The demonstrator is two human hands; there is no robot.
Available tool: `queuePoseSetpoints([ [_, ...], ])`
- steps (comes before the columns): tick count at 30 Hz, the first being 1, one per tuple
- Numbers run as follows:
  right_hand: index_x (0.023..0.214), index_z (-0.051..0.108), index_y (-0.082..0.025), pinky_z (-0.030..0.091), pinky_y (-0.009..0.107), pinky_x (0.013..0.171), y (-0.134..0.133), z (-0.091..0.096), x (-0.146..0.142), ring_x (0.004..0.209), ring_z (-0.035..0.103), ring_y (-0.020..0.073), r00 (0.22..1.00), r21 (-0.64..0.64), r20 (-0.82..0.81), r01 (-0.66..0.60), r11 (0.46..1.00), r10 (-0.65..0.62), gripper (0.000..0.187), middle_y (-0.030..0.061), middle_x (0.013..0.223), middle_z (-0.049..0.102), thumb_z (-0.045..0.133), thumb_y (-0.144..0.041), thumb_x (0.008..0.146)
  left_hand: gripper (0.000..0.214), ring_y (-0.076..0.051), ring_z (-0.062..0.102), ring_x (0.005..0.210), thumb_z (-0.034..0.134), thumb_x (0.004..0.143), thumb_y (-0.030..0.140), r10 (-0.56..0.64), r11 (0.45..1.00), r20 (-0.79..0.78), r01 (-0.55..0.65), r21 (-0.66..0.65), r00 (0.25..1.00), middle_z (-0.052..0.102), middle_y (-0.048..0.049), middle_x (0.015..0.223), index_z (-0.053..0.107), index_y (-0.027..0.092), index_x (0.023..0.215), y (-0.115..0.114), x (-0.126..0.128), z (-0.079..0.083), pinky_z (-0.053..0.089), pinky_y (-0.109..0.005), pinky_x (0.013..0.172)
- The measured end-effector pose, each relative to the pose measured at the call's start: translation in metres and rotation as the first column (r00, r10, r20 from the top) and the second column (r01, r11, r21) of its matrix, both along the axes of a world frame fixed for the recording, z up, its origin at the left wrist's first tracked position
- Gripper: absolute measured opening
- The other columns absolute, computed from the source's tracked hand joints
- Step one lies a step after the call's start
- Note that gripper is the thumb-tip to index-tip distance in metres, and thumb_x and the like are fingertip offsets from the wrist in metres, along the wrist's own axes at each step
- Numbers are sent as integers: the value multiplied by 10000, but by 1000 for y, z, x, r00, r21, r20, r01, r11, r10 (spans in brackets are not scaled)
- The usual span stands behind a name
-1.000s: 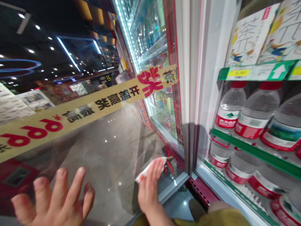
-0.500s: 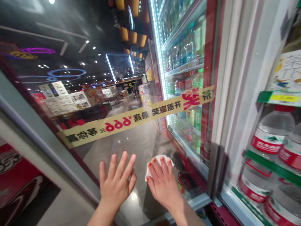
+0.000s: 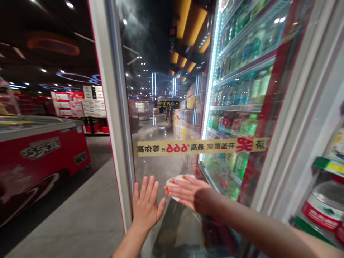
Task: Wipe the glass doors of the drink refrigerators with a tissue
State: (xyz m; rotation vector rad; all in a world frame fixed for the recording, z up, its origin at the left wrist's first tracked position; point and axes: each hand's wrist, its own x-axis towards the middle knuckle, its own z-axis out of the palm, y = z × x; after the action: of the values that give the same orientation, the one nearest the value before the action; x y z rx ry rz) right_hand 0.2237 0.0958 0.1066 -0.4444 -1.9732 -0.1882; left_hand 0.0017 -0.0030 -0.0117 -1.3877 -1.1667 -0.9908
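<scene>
While the right hand [image 3: 195,193] is turning leftward, flat fingers [image 3: 184,185] are still pinning the lower-centre cloth [image 3: 178,178]. The left hand [image 3: 146,209] is spreading, empty.

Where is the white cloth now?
In the head view's lower middle, the white cloth is between the right hand and glass door, below the yellow strip.

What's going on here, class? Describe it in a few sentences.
The person's right hand lies flat over a white cloth or tissue against a glass door. Their left hand is beside it, open and upright; whether it touches the door isn't clear. A printed yellow strip crosses the door above both hands.
</scene>
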Motion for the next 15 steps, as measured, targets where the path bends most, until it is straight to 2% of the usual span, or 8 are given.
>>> queuePoseSetpoints([
  [2,1459,675,-306,431,546,1281,2,47,-8,1552,491,278,991,124,120,-71,990,56,579,7,1609,610,545,-632,999,838,-251,212,1698,606,976,299,-36,999,23,36,14,999,256,-111,1802,236,215,1723,1,-4,-10,127,-511,1425],
  [5,1640,457,-162,152,766,1325,3,100,-33,1706,141,376,995,244,21,94,965,-102,602,99,1791,345,460,-410,1092,846,-270,212,1700,551,990,337,-40,998,93,35,52,995,203,-123,1820,168,230,1737,2,-5,-21,179,-568,1408],
  [7,1617,478,-149,187,748,1329,-6,89,-54,1707,138,366,990,357,76,84,930,-119,560,101,1792,343,460,-326,1087,856,-282,188,1708,531,1000,364,-46,997,142,36,70,989,135,-140,1833,129,213,1741,0,-3,-26,213,-588,1393],
  [8,1559,554,-184,254,676,1340,-13,69,-63,1692,226,314,977,423,204,-26,906,-67,502,62,1743,444,459,-282,1076,852,-281,171,1712,517,1008,374,-50,996,162,38,77,986,101,-143,1839,116,205,1741,-3,-2,-28,226,-586,1389],
  [10,1379,699,-279,376,468,1319,-28,22,-74,1584,447,155,857,462,511,-334,822,60,448,-53,1515,687,415,-177,1048,821,-268,132,1719,470,1033,386,-60,995,192,45,85,979,56,-138,1847,102,193,1742,-14,1,-31,235,-556,1389],
  [12,1273,742,-334,433,317,1253,-39,-9,-79,1458,567,48,768,440,631,-469,765,108,508,-127,1340,776,354,-117,1029,782,-256,115,1721,421,1053,378,-71,995,220,53,86,973,50,-131,1852,105,182,1741,-29,5,-35,239,-517,1392],
  [13,1288,735,-350,446,287,1234,-42,-11,-80,1436,582,29,786,443,607,-459,770,119,519,-145,1349,770,347,-120,1031,767,-253,123,1720,408,1056,366,-73,995,234,55,82,969,62,-132,1852,115,174,1740,-38,8,-36,248,-498,1391],
  [15,1455,642,-350,440,349,1269,-40,12,-82,1511,526,75,883,445,452,-345,826,126,496,-127,1534,667,397,-185,1056,748,-246,165,1712,404,1052,325,-75,996,257,59,68,964,102,-145,1847,146,161,1735,-54,16,-38,272,-458,1383],
])
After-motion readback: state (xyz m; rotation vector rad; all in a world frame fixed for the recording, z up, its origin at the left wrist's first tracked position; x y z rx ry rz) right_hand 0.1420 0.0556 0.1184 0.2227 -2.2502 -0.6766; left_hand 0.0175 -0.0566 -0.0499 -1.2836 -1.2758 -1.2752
